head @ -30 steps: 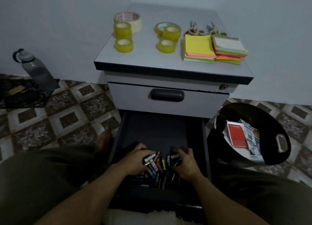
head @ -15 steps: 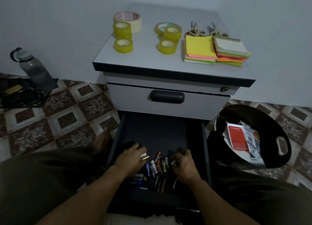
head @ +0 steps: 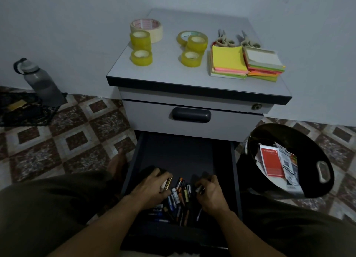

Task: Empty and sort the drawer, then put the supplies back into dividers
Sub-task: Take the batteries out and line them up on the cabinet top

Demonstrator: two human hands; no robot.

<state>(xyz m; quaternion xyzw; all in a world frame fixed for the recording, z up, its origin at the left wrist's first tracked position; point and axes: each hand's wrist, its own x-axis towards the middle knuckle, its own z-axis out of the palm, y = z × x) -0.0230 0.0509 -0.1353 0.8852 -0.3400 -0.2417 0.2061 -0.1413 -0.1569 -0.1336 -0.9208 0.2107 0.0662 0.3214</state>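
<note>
Reaching into the open bottom drawer point(head: 177, 152), both hands sat at its near end, over a loose heap of batteries and pens point(head: 179, 198) on the dark drawer floor. The left hand point(head: 152, 187) had its fingers curled round a few small cylinders, one gold-coloured at the fingertips. The right hand point(head: 211, 193) pinched a small dark item too dim to name. Just right of the drawer stood a black bin point(head: 304, 139), tilted toward the camera, holding a red card point(head: 271, 160) and printed paper scraps point(head: 289, 164). Above, the upper drawer was closed, its dark handle point(head: 191, 116) centred. On the grey cabinet top point(head: 169, 73) stood a cream masking tape roll point(head: 154, 31) with yellow tape rolls point(head: 141, 57) in two clusters. Two stacks of coloured sticky notes point(head: 228, 62) lay side by side at the right, and two pairs of scissors point(head: 223, 40) lay behind them. A grey water bottle point(head: 38, 81) leaned against the pale wall at the left, on patterned floor tiles point(head: 77, 141).
</note>
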